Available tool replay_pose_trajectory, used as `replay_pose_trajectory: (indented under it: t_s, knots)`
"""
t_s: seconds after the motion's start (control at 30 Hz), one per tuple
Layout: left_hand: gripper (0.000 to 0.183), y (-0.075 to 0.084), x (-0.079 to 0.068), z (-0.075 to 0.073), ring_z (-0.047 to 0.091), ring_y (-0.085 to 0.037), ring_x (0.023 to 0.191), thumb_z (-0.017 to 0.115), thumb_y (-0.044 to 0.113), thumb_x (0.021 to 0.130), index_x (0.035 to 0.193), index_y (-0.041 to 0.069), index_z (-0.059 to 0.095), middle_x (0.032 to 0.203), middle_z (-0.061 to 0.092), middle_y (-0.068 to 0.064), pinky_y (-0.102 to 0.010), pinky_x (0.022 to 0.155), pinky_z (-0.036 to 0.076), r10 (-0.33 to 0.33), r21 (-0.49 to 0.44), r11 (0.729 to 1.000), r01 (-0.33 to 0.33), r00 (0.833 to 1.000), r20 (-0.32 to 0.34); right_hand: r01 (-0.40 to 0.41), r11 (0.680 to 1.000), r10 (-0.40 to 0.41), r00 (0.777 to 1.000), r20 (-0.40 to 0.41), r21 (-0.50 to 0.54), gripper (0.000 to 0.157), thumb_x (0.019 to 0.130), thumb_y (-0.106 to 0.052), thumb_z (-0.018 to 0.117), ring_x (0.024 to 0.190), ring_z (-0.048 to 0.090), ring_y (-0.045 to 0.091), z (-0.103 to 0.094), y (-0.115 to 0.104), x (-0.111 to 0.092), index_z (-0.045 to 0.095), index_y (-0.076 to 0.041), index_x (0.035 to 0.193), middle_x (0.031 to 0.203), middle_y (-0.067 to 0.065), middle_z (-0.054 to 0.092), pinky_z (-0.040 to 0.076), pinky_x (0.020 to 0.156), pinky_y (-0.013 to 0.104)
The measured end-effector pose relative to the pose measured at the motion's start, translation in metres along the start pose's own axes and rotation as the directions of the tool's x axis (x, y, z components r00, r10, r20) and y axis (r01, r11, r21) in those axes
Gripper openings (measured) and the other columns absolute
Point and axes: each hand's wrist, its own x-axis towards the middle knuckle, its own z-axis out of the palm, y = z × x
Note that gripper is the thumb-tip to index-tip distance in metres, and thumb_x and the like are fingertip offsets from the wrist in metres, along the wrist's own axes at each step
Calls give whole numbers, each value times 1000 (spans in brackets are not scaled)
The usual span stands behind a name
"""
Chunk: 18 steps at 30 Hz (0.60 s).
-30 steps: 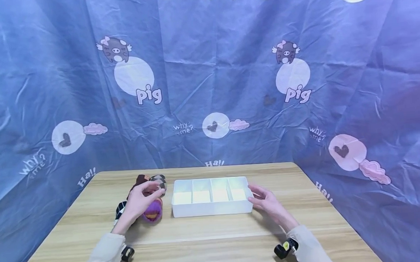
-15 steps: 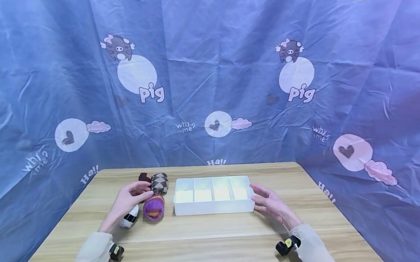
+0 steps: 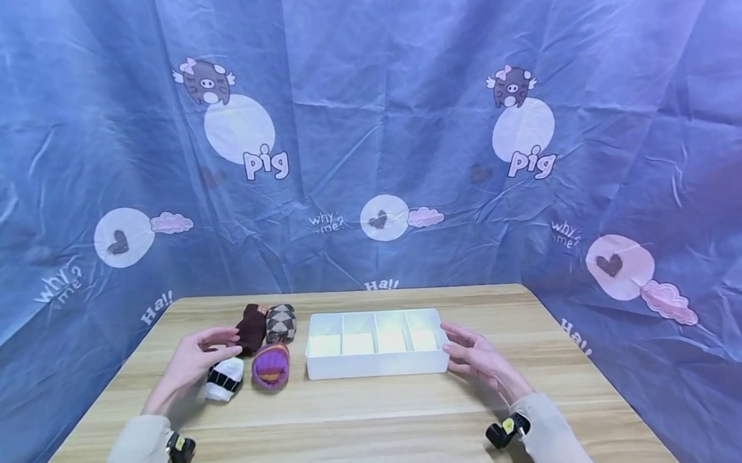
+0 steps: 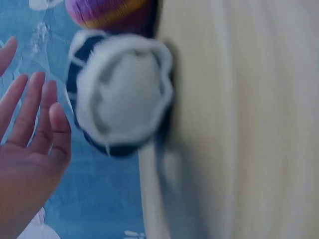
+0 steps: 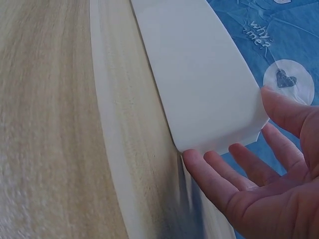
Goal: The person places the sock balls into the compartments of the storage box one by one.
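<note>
White four-slot box [image 3: 378,365] stands right of four rolled socks [image 3: 271,368] — right hand [image 3: 478,357] spread lightly against its end, left hand [image 3: 191,356] empty, fingers parted; pinching a roll's middle should keep it neat.

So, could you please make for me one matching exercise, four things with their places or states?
1. White box
2. Right hand
3. Purple bundle
4. Brown bundle

a. At the box's right end
b. Directly left of the checked bundle
c. Has four compartments
d. Between the white-and-black bundle and the box

Pairs: 1-c, 2-a, 3-d, 4-b
</note>
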Motion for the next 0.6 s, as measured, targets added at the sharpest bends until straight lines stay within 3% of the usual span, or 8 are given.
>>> replay_pose_trajectory:
  t_s: [0.2, 0.4, 0.6]
  knots:
    - [50, -7, -7, -17, 62, -19, 108, 77, 25, 84, 126, 1, 63, 125, 66, -19, -17, 86, 45, -47, 127, 991, 38, 996, 72, 1, 1000, -1, 1000, -4, 16, 70, 96, -13, 62, 108, 62, 17, -1, -2, -2, 24, -5, 154, 157, 28, 23, 55, 92, 36]
    - [50, -16, -7, -25, 56, -16, 116, 77, 28, 84, 128, 9, 64, 132, 63, -14, -22, 94, 42, -77, 162, 986, 50, 984, 161, -1, 999, 2, 1000, -17, 34, 70, 95, -10, 62, 107, 62, 17, -1, -2, -3, 25, -4, 154, 157, 28, 23, 55, 92, 38]
    - [53, -24, -12, -25, 48, 7, 116, 74, 19, 86, 133, 2, 58, 141, 52, -25, -18, 97, 37, -75, 57, 996, 64, 968, 240, -6, 999, 6, 1000, 1, 37, 70, 95, -10, 62, 109, 62, 20, -1, -2, -3, 24, -4, 154, 157, 29, 22, 54, 95, 40]
